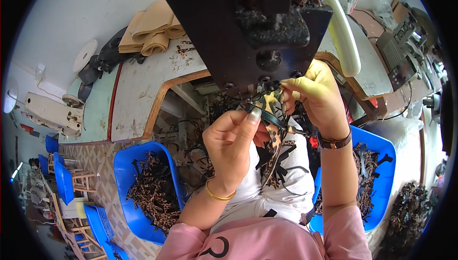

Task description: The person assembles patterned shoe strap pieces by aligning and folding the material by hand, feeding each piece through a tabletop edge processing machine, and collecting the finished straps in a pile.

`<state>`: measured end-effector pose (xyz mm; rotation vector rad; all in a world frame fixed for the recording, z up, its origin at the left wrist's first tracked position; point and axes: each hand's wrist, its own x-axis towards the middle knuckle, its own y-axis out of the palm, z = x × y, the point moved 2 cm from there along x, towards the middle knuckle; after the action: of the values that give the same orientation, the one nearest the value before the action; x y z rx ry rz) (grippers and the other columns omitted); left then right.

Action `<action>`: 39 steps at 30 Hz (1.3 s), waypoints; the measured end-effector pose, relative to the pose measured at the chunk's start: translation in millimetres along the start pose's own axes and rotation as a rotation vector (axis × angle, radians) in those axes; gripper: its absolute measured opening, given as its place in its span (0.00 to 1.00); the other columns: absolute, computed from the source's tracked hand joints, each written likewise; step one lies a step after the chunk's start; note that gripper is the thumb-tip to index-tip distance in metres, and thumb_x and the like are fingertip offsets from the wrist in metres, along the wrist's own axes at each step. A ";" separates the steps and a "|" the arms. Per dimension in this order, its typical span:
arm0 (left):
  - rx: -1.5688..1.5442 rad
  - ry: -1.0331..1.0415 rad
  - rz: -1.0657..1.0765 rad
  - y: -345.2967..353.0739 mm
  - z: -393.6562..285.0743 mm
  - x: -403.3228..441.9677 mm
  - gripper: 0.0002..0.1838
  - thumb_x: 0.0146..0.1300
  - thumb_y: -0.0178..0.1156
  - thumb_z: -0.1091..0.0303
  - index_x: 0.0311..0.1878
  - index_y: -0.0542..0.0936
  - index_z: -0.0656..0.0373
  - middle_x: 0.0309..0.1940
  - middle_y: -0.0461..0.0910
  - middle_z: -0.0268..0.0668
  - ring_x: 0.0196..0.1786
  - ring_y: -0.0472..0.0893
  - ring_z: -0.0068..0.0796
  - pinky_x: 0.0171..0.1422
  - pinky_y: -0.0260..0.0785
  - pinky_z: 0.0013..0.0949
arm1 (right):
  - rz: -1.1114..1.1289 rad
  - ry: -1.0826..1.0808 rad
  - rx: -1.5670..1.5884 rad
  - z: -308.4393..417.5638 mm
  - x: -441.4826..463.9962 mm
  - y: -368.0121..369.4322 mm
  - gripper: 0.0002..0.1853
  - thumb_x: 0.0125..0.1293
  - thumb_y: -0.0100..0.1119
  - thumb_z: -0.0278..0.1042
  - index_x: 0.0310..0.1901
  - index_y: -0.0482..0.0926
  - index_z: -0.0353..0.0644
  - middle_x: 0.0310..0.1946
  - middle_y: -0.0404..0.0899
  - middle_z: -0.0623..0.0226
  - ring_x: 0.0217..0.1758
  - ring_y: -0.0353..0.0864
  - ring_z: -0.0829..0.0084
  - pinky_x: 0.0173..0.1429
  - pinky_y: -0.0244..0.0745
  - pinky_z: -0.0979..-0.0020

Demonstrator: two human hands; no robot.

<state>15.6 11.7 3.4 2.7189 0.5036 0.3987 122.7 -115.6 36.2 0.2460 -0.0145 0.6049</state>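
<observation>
Under the black machine head, my left hand pinches a glossy black strap between thumb and fingers. A leopard-print strap piece hangs with it, its upper part lit yellow beneath the machine. My right hand is closed in a pinch at the upper right edge of that piece, close to the machine's bolts. What exactly lies between its fingertips is partly hidden. More leopard-print and black strips rest on my lap below.
Blue bins full of leopard-print strips stand on both sides of me. Rolled brown sheets lie on the left worktop. A pale curved tube and a control box are at right.
</observation>
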 end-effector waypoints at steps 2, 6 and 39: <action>-0.026 0.021 -0.005 -0.8 -1.5 0.7 0.07 0.63 0.57 0.75 0.29 0.76 0.68 0.22 0.78 0.33 0.23 0.75 0.14 0.27 0.65 0.17 | 0.008 -0.002 0.012 0.6 -1.6 1.1 0.05 0.61 0.59 0.30 0.31 0.75 0.39 0.19 0.76 0.72 0.19 0.74 0.83 0.24 0.69 0.82; 0.162 0.139 -0.013 -15.8 -10.8 5.7 0.06 0.62 0.59 0.76 0.30 0.77 0.68 0.21 0.77 0.31 0.23 0.73 0.12 0.27 0.63 0.16 | 0.002 0.021 -0.055 -1.1 -15.2 2.6 0.07 0.65 0.57 0.33 0.36 0.75 0.38 0.23 0.78 0.72 0.22 0.76 0.85 0.24 0.72 0.84; 0.874 -0.350 -0.033 -186.3 -17.0 -93.9 0.09 0.62 0.59 0.70 0.39 0.80 0.66 0.31 0.83 0.38 0.35 0.80 0.19 0.41 0.71 0.23 | 0.200 -0.331 -1.292 -106.7 -94.9 -5.1 0.16 0.38 0.60 0.25 0.33 0.71 0.40 0.26 0.72 0.62 0.34 0.76 0.57 0.35 0.72 0.63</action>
<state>-128.7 143.4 -71.9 3.4761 0.7452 -0.4170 41.2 -148.0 -76.6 -0.9225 -0.7331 0.6405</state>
